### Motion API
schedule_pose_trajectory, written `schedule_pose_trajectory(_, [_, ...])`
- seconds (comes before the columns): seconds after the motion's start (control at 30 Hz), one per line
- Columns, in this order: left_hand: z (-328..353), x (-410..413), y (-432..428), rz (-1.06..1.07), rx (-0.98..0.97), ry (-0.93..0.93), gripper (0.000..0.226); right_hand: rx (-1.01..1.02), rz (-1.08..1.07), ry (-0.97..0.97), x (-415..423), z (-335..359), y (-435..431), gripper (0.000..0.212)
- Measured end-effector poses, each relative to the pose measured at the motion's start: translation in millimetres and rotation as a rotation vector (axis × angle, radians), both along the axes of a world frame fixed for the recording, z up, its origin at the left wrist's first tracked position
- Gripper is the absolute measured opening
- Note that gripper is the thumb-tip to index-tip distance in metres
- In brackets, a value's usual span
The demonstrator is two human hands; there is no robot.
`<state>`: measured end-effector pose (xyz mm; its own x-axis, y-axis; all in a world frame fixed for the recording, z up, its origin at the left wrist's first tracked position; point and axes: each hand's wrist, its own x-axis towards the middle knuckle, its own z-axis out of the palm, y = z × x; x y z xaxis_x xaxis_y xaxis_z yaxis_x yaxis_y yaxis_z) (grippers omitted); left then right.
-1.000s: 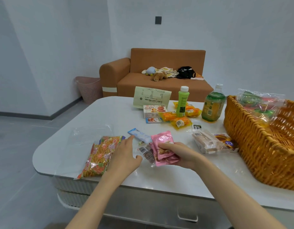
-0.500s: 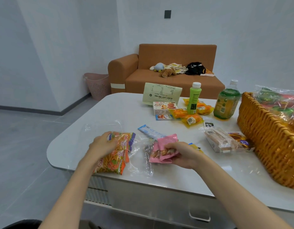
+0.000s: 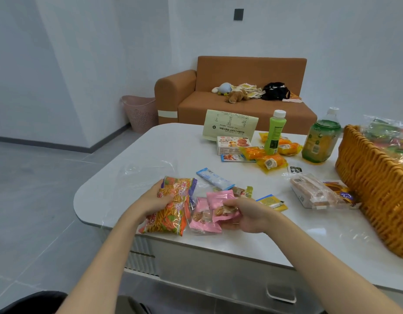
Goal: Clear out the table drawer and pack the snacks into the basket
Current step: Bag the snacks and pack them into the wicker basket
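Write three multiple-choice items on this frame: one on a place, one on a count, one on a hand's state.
1. Where is the basket?
A. on the floor
B. on a shelf
C. on the table, at its right end

2. How many bottles stand on the table?
A. two
B. one
C. four

3. What is the right hand doing?
A. lying flat
B. gripping pink packets
C. holding a cup

Key:
C, the wicker sits on the tabletop.
A, a slim green bottle and a wider tea bottle stand near each other.
B, the hand curls round the packets.
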<state>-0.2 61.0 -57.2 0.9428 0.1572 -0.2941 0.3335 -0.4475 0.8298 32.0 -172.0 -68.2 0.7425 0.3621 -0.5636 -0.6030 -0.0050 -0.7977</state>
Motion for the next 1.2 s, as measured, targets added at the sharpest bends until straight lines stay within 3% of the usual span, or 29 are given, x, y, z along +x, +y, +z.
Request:
schedule_pose_trajectory(0.13, [1,0,0,0.028,0.012,0.011,0.063,-0.008,-0.079,0.006,0,1,-6,0.011])
schedule_pose_trajectory(0.37, [-3,0,-2,0.067,-0.038,0.002,0.059,-0.033,0.034,-0.044,-7,-9,-8,0.012])
schedule_pose_trajectory(0.6, [1,0,-6,0.039,0.015,0.028,0.060,-0.285,0.000,-0.322,-7,-6,-6,0.008])
schedule_pose_trajectory(0.7, [0,1,-6,0.038,0.021,0.037,0.061,-0.164,-0.114,-0.228,-8,-8,-2,0.013])
schedule_pose_trajectory(0.83, [-1,3,-1,0.034,0.033,0.041,0.063,-0.094,-0.084,-0.222,-13,-13,10,0.014])
schedule_pose_trajectory(1.0, [-2,2,3,0.029,0.052,0.034,0.067,-0.411,0.106,-0.432,-13,-8,3,0.017])
schedule_pose_trajectory(1.2, [-2,3,-1,0.031,0.052,0.019,0.060,-0.176,-0.067,-0.344,-9,-8,-2,0.009])
